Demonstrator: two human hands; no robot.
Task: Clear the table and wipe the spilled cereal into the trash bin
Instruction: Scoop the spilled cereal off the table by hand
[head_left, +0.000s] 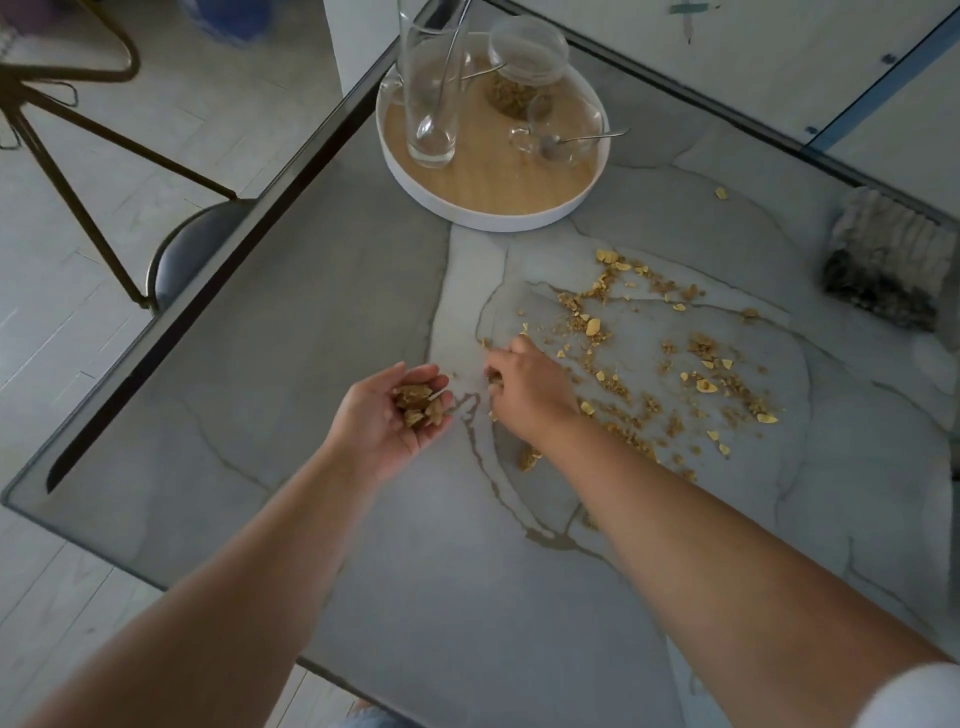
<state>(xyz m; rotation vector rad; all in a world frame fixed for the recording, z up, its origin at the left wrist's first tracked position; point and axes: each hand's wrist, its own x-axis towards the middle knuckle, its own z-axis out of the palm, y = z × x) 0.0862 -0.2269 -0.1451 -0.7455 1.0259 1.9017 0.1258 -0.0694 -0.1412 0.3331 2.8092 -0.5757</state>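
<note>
Mostly the spilled cereal (594, 327) lies as brown crumbs and yellow flakes, strewn from the middle of the worktop (311, 364) toward 3 o'clock, well in from its dark-framed edges. Broad, smooth, grey veined surface reaches from it to the 6 and 9 o'clock edges. At the spill's 9 o'clock fringe the right hand (530, 389) is palm down, fingers curled, pinching crumbs. Just beside it, the left hand (374, 421) is palm up, cupped round a handful of cereal (418, 405). At 12 o'clock stands a round white-rimmed wooden tray (493, 218) with glassware; at 3 o'clock, a fuzzy grey cloth (883, 260).
</note>
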